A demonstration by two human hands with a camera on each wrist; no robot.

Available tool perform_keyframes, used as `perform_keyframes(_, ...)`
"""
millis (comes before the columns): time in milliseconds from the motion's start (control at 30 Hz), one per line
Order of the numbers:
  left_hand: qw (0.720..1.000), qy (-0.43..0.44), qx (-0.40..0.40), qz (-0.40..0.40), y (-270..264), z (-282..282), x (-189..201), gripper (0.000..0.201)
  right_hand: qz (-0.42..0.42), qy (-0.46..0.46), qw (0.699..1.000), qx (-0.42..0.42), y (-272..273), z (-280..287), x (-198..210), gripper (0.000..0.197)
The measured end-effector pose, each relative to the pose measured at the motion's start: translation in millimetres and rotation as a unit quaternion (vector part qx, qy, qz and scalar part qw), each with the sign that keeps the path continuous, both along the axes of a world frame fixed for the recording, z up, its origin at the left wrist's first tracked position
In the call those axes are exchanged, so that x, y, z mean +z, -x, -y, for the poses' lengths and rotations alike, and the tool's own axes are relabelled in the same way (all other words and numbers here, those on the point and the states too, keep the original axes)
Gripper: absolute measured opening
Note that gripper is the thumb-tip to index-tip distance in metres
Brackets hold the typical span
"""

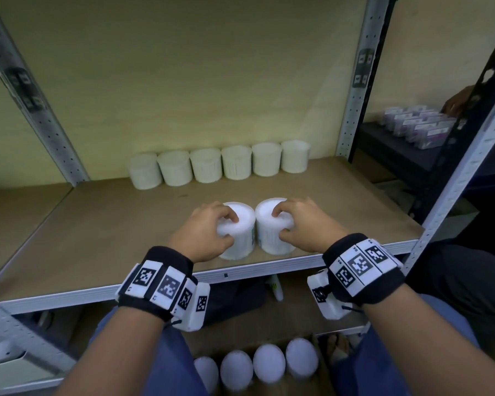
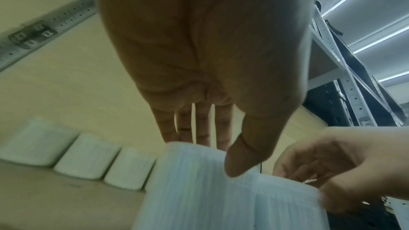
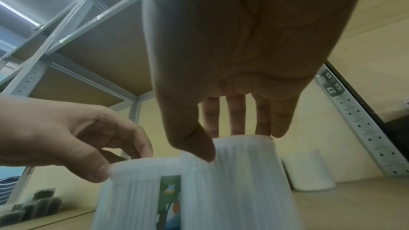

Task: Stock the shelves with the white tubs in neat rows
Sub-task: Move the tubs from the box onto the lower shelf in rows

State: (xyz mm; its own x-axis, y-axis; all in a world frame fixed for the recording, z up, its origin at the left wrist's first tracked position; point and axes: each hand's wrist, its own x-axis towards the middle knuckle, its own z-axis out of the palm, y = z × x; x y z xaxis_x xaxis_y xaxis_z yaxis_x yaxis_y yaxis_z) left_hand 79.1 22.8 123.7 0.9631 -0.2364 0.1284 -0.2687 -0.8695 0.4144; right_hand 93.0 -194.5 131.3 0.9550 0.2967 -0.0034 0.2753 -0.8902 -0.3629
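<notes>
Two white tubs stand side by side near the front edge of the wooden shelf [image 1: 97, 224]. My left hand [image 1: 209, 232] grips the left tub [image 1: 240, 238] from above, thumb at its near rim and fingers over the lid. The right tub [image 1: 272, 238] is held the same way by my right hand [image 1: 303, 224]. A row of several white tubs [image 1: 220, 164] lines the back wall. In the left wrist view the left hand [image 2: 210, 146] clasps its tub [image 2: 199, 190]. In the right wrist view the right hand [image 3: 232, 139] clasps its tub [image 3: 239, 181], next to the labelled left tub [image 3: 137, 195].
Grey perforated uprights [image 1: 357, 81] frame the shelf bay. More white tubs [image 1: 255, 364] sit in a box below, between my knees. On a dark shelf to the right stand small purple-labelled packs [image 1: 417, 124], with another person's hand [image 1: 455, 104] near them.
</notes>
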Motion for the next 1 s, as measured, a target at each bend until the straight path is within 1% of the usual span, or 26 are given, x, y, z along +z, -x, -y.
perform_keyframes(233,0.999,-0.013,-0.028,0.011,-41.5,27.7,-5.1,0.036,0.005,0.021,0.999,-0.045,-30.7,19.5,-2.6,0.047)
perform_keyframes(367,0.999,0.000,-0.029,0.012,-74.0,48.6,-8.6,0.037,-0.008,-0.015,0.995,-0.098,-56.8,33.8,-6.5,0.044)
perform_keyframes(500,0.999,0.003,-0.030,0.017,-107.1,68.8,-12.4,0.037,-0.007,-0.027,0.990,-0.136,-88.3,44.3,-9.0,0.039)
perform_keyframes(600,0.999,-0.013,-0.031,0.030,-131.3,82.3,-13.9,0.037,-0.002,-0.026,0.989,-0.145,-112.1,50.0,-10.2,0.038)
perform_keyframes(700,0.999,-0.015,-0.022,0.024,-155.6,93.7,-15.8,0.038,0.011,-0.022,0.988,-0.150,-135.6,55.0,-8.9,0.036)
perform_keyframes(867,0.999,-0.036,-0.010,0.018,-192.4,103.9,-17.6,0.039,0.043,0.019,0.989,-0.143,-165.4,58.7,-4.9,0.037)
perform_keyframes(1000,0.999,-0.032,-0.009,0.028,-213.0,106.9,-21.0,0.039,0.049,0.006,0.989,-0.143,-187.0,59.9,-8.5,0.037)
